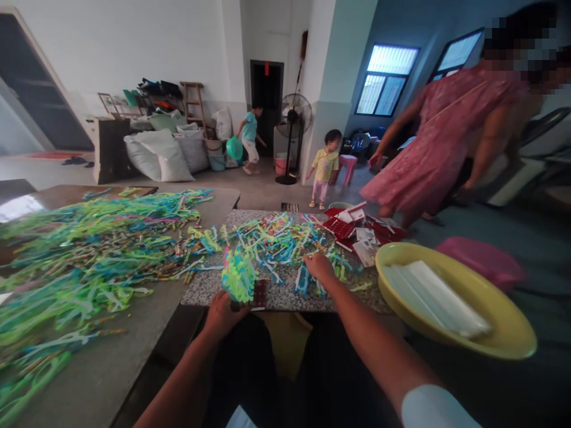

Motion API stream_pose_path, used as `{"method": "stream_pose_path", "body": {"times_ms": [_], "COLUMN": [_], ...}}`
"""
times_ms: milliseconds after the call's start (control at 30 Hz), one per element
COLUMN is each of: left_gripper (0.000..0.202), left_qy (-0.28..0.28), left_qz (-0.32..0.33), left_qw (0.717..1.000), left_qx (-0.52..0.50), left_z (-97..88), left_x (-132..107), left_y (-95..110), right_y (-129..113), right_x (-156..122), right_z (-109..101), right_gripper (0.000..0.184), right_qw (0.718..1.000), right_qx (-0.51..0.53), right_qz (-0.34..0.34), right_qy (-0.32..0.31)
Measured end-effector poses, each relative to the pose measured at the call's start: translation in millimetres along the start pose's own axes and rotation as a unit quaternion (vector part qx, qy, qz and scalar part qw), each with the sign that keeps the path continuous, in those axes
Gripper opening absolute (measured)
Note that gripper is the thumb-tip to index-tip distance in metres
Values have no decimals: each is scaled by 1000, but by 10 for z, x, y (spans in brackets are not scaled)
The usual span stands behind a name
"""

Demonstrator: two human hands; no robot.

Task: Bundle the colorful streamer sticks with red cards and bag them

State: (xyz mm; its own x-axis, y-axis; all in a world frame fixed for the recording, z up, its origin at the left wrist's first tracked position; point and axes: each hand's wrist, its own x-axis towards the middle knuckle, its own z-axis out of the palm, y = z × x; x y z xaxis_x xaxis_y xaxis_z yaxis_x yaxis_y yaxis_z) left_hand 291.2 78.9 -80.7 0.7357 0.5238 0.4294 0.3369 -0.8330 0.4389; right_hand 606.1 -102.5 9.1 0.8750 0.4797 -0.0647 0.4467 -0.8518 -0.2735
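My left hand (223,312) is wrapped round the lower end of a thick bundle of green, yellow and blue strips (239,276), which stands up above the fist. A dark red card (259,294) lies on the speckled stone tabletop (203,292) just right of that bundle. Over the right part of the same top, my right hand (320,267) has its fingers closed, low among loose blue and white strips (302,279). What its fingertips hold is too small to make out. A tangled heap of coloured strips (281,235) spreads between and beyond both hands.
A larger table (134,333) at left carries a wide pile of similar strips (89,249). Red and white cards (352,229) lie at the far right corner. A yellow basin (513,333) with clear plastic packs stands at right. Beyond are several people and a standing fan (292,116).
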Motion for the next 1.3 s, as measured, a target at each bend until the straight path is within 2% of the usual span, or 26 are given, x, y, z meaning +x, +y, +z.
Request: {"method": "stream_pose_path", "body": {"times_ms": [100,267,400,467,533,600,700,733,800,900,967,1167,1300], "left_gripper": [30,28,26,28,30,29,26,25,26,27,27,29,27], "left_qy": [-6,-33,-34,-31,-32,-36,-37,-37,-33,-31,-30,-28,-35], "left_qz": [-4,-10,-10,-8,-6,-7,-9,-7,-4,-2,-4,-3,-12], "left_qw": [1000,999,999,999,999,999,999,999,999,999,1000,999,999], "left_qx": [1,4,13,15,17,20,19,17,11,5,1,-17,-21], "left_z": [-24,-87,-118,-124,-123,-113,-93,-87,-80,-80,-83,-79,-81], "left_x": [6,20,20,17,12,7,2,1,0,1,2,-1,3], "left_y": [24,81,118,132,141,143,135,132,129,133,137,135,142], "right_y": [-107,-186,-73,-47,-83,-189,-434,-520,-671,-810,-846,-876,-927], "right_x": [64,134,145,76,-68,-276,-624,-724,-871,-961,-974,-1021,-1057], "right_z": [63,108,130,144,178,243,390,444,544,654,693,686,635], "right_gripper": [56,42,30,30,31,32,31,30,27,20,21,37,36], "right_qw": [997,984,959,952,949,933,892,888,897,917,927,954,961], "right_qx": [32,107,226,263,293,354,426,424,387,321,285,159,75], "right_qz": [39,88,135,134,101,28,-95,-122,-162,-209,-224,-251,-262], "right_qy": [-50,-113,-104,-82,-62,-62,-112,-129,-137,-109,-96,-49,-52]}}
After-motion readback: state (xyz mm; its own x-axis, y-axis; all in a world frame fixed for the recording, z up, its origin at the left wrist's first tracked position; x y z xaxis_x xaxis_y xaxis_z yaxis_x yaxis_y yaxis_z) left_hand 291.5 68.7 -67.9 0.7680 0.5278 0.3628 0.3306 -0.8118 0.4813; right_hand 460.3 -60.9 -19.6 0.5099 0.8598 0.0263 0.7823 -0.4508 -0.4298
